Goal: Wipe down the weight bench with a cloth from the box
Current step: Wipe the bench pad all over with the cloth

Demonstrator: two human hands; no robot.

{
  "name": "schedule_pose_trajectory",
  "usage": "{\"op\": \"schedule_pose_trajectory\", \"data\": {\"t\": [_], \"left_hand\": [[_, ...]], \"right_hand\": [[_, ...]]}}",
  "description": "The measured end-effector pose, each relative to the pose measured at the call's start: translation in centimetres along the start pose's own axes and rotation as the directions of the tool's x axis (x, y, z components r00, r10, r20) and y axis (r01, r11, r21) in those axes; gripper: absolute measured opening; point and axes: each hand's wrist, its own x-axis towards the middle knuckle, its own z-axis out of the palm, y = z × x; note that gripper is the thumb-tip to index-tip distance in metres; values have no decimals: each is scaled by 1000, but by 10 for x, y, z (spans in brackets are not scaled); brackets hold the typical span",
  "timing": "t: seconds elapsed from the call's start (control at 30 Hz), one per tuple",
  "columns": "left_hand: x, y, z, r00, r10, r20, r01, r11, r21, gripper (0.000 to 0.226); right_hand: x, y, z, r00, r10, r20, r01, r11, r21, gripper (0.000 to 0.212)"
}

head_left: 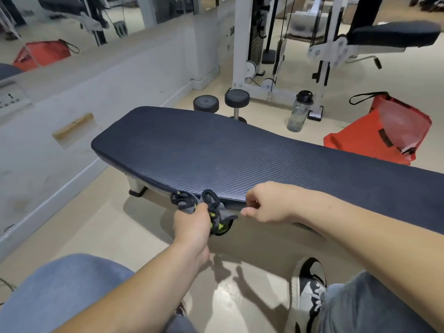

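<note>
Just above the grip, where the left hand (192,223) clamps the bunched cloth (217,209), lies the bench (216,152) edge, probably to wipe it; beside it the right hand (266,205) curls, and I cannot tell its hold.

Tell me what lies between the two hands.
In the head view, the grey-and-yellow cloth that the left hand grips, then a stretch of the near edge of the weight bench before the right hand.

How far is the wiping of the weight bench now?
Done: fetching, since the left hand grips a bunched grey cloth at the near edge of the bench pad. In hand: wiping seems just starting there; the right hand, fingers curled, sits beside it at that edge. Left: probably nearly the whole pad top, which shows no wipe marks.
</note>
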Motion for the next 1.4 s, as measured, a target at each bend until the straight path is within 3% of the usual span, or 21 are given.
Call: {"op": "schedule_pose_trajectory", "data": {"t": [0.17, 0.3, 0.5, 0.57, 0.67, 0.77, 0.9, 0.97, 1.1, 1.2, 1.3, 1.4], "left_hand": [[-20, 6, 4, 996, -77, 54, 79, 996, -33, 18], [-42, -11, 44, 974, -102, 203, 100, 995, 19, 26], [-76, -36, 100, 953, -170, 252, 139, 981, 135, 36], [-84, -47, 120, 962, -150, 230, 125, 985, 119, 54], [-107, -54, 141, 922, -237, 307, 188, 965, 182, 40], [-133, -57, 152, 871, -288, 397, 197, 947, 253, 27], [-152, -57, 165, 797, -345, 496, 172, 916, 361, 28], [-153, -57, 165, 755, -369, 542, 134, 896, 424, 32], [-134, -49, 153, 705, -401, 585, 27, 839, 543, 54], [-127, -31, 137, 664, -434, 609, -66, 777, 626, 67], [-118, -9, 124, 661, -399, 635, -318, 618, 719, 78], [-105, 12, 127, 713, -194, 674, -582, 373, 723, 68]], "right_hand": [[3, -4, 6, 984, -2, 177, 12, 998, -58, 40], [-21, 18, 12, 987, -6, 158, 9, 1000, -22, 34], [-87, 90, 43, 971, 207, 121, -233, 930, 286, 27], [-110, 103, 66, 932, 343, 121, -346, 733, 585, 26], [-133, 103, 96, 840, 519, 156, -343, 287, 894, 33], [-140, 88, 115, 769, 617, 168, -195, -24, 980, 29], [-142, 80, 124, 596, 778, 196, 67, -292, 954, 23], [-142, 76, 127, 552, 806, 213, 158, -352, 922, 44], [-133, 59, 134, 656, 741, 140, 195, -346, 918, 62], [-115, 50, 142, 647, 734, 209, 206, -432, 878, 86], [-95, 46, 134, 575, 767, 284, 250, -495, 832, 78], [-80, 52, 123, 495, 791, 360, 365, -565, 740, 62]]}}
